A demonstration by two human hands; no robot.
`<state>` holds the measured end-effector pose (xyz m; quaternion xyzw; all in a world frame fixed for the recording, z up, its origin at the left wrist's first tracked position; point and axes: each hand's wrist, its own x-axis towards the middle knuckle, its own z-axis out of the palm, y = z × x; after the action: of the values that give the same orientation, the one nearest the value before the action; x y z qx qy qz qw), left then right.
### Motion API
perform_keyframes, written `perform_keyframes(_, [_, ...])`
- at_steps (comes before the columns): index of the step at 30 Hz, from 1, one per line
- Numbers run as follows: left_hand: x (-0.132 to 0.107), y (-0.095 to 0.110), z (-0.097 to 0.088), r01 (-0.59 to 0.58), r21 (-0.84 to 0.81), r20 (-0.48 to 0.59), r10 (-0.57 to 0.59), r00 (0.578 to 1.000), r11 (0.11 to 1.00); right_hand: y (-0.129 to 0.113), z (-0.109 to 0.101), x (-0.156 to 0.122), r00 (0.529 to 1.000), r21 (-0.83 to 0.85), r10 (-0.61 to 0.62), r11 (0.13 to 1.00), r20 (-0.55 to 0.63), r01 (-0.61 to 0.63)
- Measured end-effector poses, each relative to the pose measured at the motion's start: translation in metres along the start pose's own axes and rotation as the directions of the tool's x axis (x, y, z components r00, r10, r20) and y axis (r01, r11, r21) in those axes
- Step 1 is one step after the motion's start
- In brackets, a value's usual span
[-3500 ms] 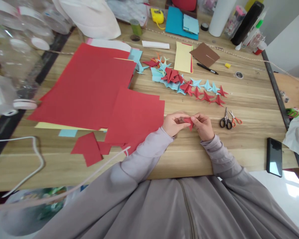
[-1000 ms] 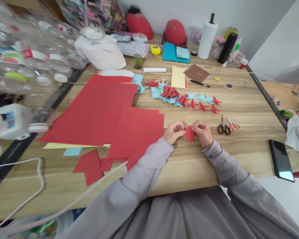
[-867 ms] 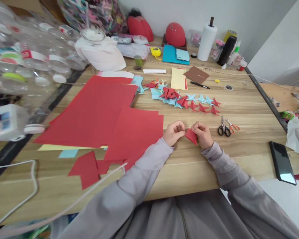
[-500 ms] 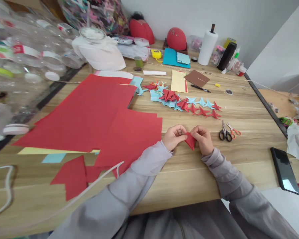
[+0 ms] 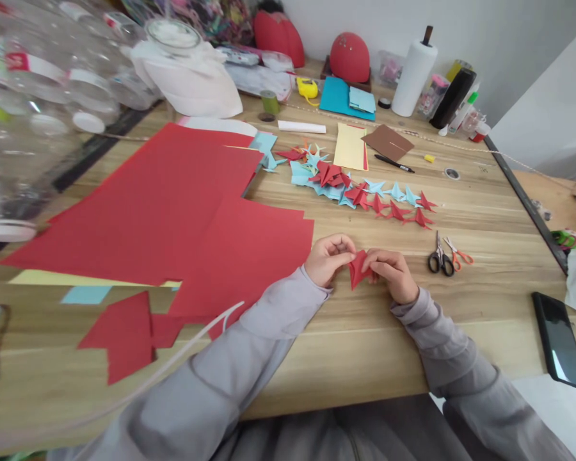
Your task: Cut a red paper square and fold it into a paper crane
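Observation:
Between my two hands is a small folded piece of red paper (image 5: 358, 269), held just above the wooden table (image 5: 365, 346). My left hand (image 5: 330, 259) pinches its left edge between thumb and fingers. The fingers of my right hand (image 5: 391, 272) grip it from the right and cover part of it. Beyond my hands lie folded red paper cranes (image 5: 331, 174) and light blue paper cranes (image 5: 396, 192), several of them in rows. Large red paper sheets (image 5: 173, 205) spread out left of my left hand.
Black scissors (image 5: 440, 259) and orange scissors (image 5: 458, 255) lie right of my hands. A phone (image 5: 559, 339) rests near the right edge. A white cable (image 5: 192, 346) crosses by my left sleeve. Plastic bottles (image 5: 38, 96) crowd the left side; a pen (image 5: 394, 164) lies farther back.
The red paper has turned between my fingers, and my right hand has shifted its grip on it. The whole view has tilted slightly.

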<state>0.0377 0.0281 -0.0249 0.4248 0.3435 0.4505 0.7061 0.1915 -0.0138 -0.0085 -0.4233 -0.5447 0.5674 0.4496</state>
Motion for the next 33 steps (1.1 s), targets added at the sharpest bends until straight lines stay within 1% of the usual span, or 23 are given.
perform_keyframes(3, [0.0,0.002,-0.001,-0.006,0.004,-0.023,0.006,1.0,1.0,-0.002,0.003,0.0,0.995,-0.013,0.054,0.998,-0.088,-0.056])
perform_keyframes(6, [0.001,0.003,-0.001,-0.02,0.008,-0.03,0.02,0.999,1.0,-0.003,0.003,0.002,0.983,0.016,0.089,0.996,-0.159,-0.088])
perform_keyframes(13, [0.004,-0.002,0.0,-0.035,0.029,-0.137,0.039,0.99,0.999,0.007,-0.01,0.005,0.974,0.053,0.081,0.996,-0.211,-0.072])
perform_keyframes(14, [0.003,-0.002,0.0,-0.04,0.047,-0.12,0.046,0.992,0.998,0.008,-0.011,0.005,0.972,0.053,0.082,0.996,-0.22,-0.072])
perform_keyframes(16, [0.002,0.0,0.001,-0.043,0.079,-0.041,0.047,0.998,0.996,0.01,-0.012,0.005,0.969,0.048,0.083,0.996,-0.233,-0.073])
perform_keyframes(18, [-0.001,0.003,0.002,-0.023,0.083,0.054,0.018,0.998,0.996,0.01,-0.011,0.004,0.97,0.045,0.081,0.996,-0.229,-0.073])
perform_keyframes(20, [-0.002,0.005,0.002,-0.003,0.081,0.102,-0.005,0.995,0.997,0.007,-0.01,0.003,0.973,0.046,0.087,0.996,-0.214,-0.079])
perform_keyframes(22, [-0.003,0.005,0.002,-0.009,0.112,0.104,-0.002,0.995,0.994,0.004,-0.009,0.004,0.975,0.047,0.093,0.995,-0.203,-0.085])
perform_keyframes(25, [0.0,0.002,-0.001,-0.051,0.139,0.067,0.042,0.997,0.989,0.003,-0.009,0.004,0.977,0.056,0.09,0.995,-0.194,-0.081])
perform_keyframes(27, [0.002,-0.001,-0.003,-0.056,0.066,0.019,0.054,0.998,0.996,0.005,-0.011,0.004,0.977,0.066,0.089,0.995,-0.193,-0.077])
perform_keyframes(29, [0.003,-0.003,-0.004,-0.027,-0.002,-0.008,0.027,1.0,1.0,0.007,-0.013,0.004,0.974,0.083,0.088,0.994,-0.207,-0.072])
perform_keyframes(31, [0.003,-0.003,-0.004,-0.002,-0.018,0.004,0.002,1.0,1.0,0.009,-0.014,0.004,0.966,0.112,0.099,0.991,-0.237,-0.074])
perform_keyframes(33, [0.002,-0.002,-0.004,-0.001,0.002,0.03,0.001,1.0,1.0,0.009,-0.014,0.004,0.957,0.146,0.121,0.986,-0.265,-0.084])
